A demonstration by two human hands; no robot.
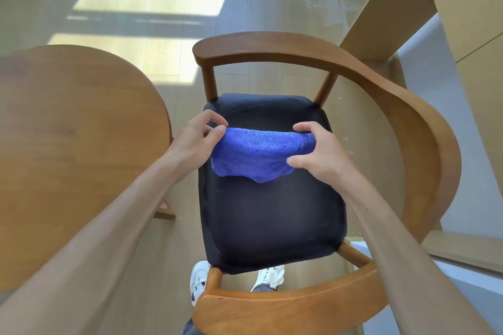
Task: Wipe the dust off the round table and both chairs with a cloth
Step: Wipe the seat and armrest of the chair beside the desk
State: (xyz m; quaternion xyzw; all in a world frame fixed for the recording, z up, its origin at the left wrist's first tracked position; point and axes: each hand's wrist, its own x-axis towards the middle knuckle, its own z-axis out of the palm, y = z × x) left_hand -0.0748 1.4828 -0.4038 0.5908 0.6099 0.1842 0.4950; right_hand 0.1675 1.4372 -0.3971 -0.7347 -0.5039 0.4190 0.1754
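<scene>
Meanwhile, at the chair: a cloth is held stretched between two hands above the dark seat.
Step in hand: the cloth point(253, 156) appears to be refolded or spread before the chair point(424, 128) is wiped; the table's share of the task cannot be judged as done or not.
Left hand point(196, 139): one end of the cloth is pinched between thumb and fingertips, over the seat's left edge.
Right hand point(317, 152): the other end is grasped, fingers curled over the top fold and thumb beneath, over the seat's right half.
Cloth: blue terry, doubled over, sagging in a soft curve toward the seat point(272, 215); whether it touches the seat cannot be told.
Seat: black, padded, faint pale smudges seen toward its front.
Round table point(76, 149): just left of the chair, wood-topped.
Next move, as judged: the cloth is to be bunched into one hand, pressed flat on the seat and drawn across it, then along the curved armrest.
</scene>
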